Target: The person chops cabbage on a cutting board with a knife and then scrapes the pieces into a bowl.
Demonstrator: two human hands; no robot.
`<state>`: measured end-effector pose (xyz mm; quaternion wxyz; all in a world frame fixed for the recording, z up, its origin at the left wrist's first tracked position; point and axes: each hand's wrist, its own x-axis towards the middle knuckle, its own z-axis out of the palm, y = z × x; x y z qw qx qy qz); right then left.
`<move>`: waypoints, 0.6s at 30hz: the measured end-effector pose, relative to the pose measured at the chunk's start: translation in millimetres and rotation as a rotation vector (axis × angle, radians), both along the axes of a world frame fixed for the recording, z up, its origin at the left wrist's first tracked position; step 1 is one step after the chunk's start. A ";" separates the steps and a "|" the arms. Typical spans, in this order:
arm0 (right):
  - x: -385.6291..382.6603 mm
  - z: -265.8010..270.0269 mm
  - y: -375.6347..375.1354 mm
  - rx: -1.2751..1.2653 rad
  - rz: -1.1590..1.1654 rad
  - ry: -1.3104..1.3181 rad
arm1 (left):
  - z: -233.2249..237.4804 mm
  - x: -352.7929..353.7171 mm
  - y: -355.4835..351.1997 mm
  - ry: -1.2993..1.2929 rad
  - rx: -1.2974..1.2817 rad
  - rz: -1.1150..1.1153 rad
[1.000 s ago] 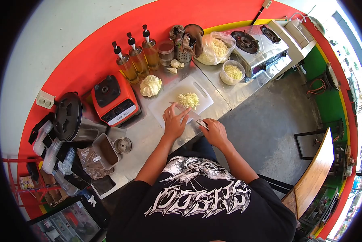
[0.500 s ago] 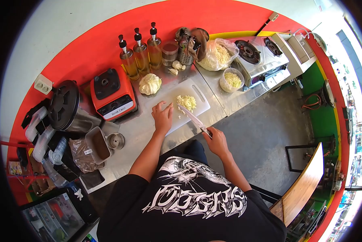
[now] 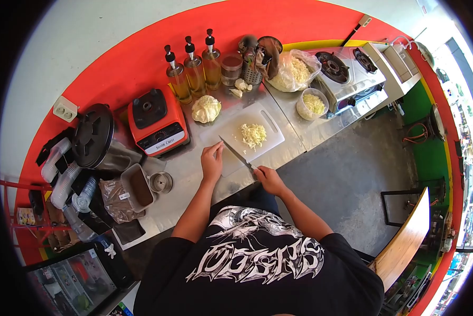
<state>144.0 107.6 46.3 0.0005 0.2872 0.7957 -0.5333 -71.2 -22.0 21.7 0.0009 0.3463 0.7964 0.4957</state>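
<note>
My right hand (image 3: 269, 180) is closed around the handle of a kitchen knife (image 3: 237, 152), its blade slanting up and left over the front of the white cutting board (image 3: 272, 138). Close beside the blade's tip is my left hand (image 3: 212, 163), fingers curled together; whether they touch the blade or pinch a scrap is too small to see. A heap of chopped cabbage (image 3: 253, 135) lies on the board, with small bits scattered around it. Behind the board's left corner sits a pale cabbage head (image 3: 206, 109).
Garlic (image 3: 240, 87), oil bottles (image 3: 195, 76) and a red blender base (image 3: 157, 122) line the back of the steel counter. To the right are a tub of shredded cabbage (image 3: 313, 104), a plastic bag of shreds (image 3: 295, 71) and a gas stove (image 3: 352, 79). A metal container (image 3: 137, 188) stands left.
The knife has moved away from the cabbage heap, toward me and left, its blade turned edge-on. My left hand's spread fingers have drawn together near the blade tip. The view has shifted slightly.
</note>
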 end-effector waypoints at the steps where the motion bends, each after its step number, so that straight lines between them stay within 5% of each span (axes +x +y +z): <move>1: -2.0 -1.1 2.7 0.040 -0.041 0.024 | 1.0 0.9 -1.1 -0.154 -0.006 -0.044; 5: -4.8 -19.1 19.3 0.098 -0.152 0.047 | 6.1 1.6 -3.3 -0.220 0.021 -0.260; 15: -13.5 -4.5 9.5 0.156 -0.238 0.003 | -15.6 -21.6 -33.9 0.010 -0.072 -0.187; 18: -24.5 -6.9 -3.0 0.103 -0.104 0.025 | -21.1 -23.1 -38.8 -0.287 0.075 -0.123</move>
